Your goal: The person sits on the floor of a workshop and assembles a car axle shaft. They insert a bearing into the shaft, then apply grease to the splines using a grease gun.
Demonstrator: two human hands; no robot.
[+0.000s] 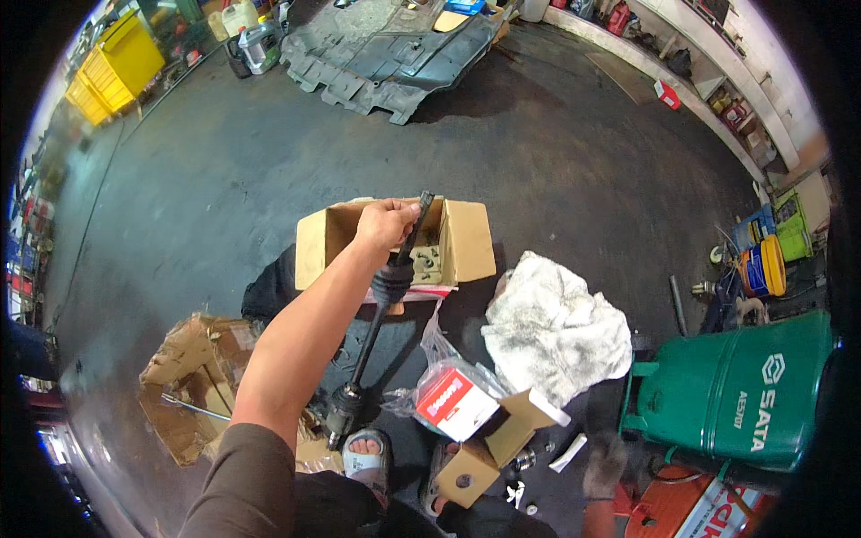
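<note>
My left hand (386,224) grips the top of a long black drive axle (369,345) and holds it nearly upright. The axle has a ribbed rubber boot (392,283) just under my hand and a second joint (344,408) at its lower end, which sits on the floor beside my sandalled foot (366,459). Low at the right, my right hand (605,466) is blurred and hangs over small parts on the floor; whether it holds anything does not show.
Behind the axle is an open cardboard box (466,240) with parts inside. Around my feet lie a plastic bag with a red-and-white carton (453,401), a small open box (491,441), a white rag (556,327) and flattened cardboard (193,386). A green tool cabinet (744,394) stands at the right, a grey underbody panel (395,54) far back.
</note>
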